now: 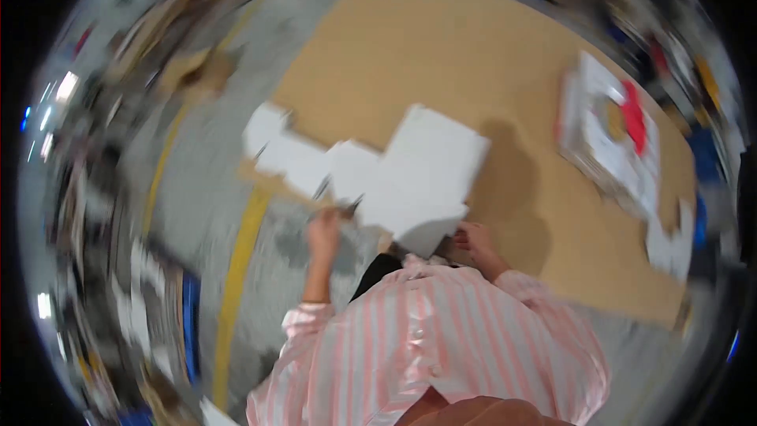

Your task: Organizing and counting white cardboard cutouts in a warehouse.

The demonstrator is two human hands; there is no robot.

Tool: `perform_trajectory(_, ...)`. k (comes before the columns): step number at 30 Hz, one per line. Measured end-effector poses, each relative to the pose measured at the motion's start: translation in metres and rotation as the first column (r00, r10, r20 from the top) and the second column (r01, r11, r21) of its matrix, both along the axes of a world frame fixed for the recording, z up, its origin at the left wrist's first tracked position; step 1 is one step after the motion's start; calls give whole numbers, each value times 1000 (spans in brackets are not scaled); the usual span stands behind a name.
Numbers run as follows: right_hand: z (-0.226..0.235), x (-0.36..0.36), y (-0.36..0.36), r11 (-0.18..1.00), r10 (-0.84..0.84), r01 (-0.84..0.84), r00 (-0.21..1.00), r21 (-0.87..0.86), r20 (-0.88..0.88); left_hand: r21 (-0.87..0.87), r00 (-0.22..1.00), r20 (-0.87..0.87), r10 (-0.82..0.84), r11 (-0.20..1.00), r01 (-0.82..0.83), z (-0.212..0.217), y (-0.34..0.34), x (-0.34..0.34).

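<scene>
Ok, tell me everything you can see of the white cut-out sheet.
The white cut-out sheet looks like plain, thin cardboard. A wide, squarish panel forms its right part; narrower, notched flaps run off to the left. It spreads along the near edge of the brown tabletop, around the left corner, with the panel's near corner reaching toward the striped shirt. The right hand is at the panel's near right edge, the left hand beside a notch; blur hides exact contact.

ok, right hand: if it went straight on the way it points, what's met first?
Most likely the broad white card piece: the right hand points up-left at its lower right edge. Blur and depth leave it unclear whether the two touch.
</scene>
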State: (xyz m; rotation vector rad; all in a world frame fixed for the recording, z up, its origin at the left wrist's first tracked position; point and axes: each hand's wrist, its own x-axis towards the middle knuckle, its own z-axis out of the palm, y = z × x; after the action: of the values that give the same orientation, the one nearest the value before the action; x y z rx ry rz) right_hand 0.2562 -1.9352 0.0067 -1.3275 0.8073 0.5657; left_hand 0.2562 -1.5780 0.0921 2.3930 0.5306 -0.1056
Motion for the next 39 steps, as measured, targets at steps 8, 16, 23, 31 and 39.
perform_trajectory(8, 6, -6, 36, 944, -284, 291, 957, -157, 66, 461, 908, 61, -414, 819, 343, -51, 105, 88)
perform_trajectory(16, -17, -15, 40, 948, -319, 312, 932, 69, 169, 376, 944, 36, -328, 880, 291, -54, 118, 99)
perform_trajectory(23, 96, 9, 78, 926, -350, 297, 908, 234, 232, 33, 948, 217, -234, 972, 232, -70, 144, 89)
perform_trajectory(31, 194, 40, 105, 943, -295, 133, 756, 305, 585, -853, 813, -159, 560, 336, -399, -93, 160, 75)
perform_trajectory(39, 209, 45, 88, 951, -253, 51, 693, 305, 675, -971, 823, -234, 518, -167, -171, -42, 160, 106)
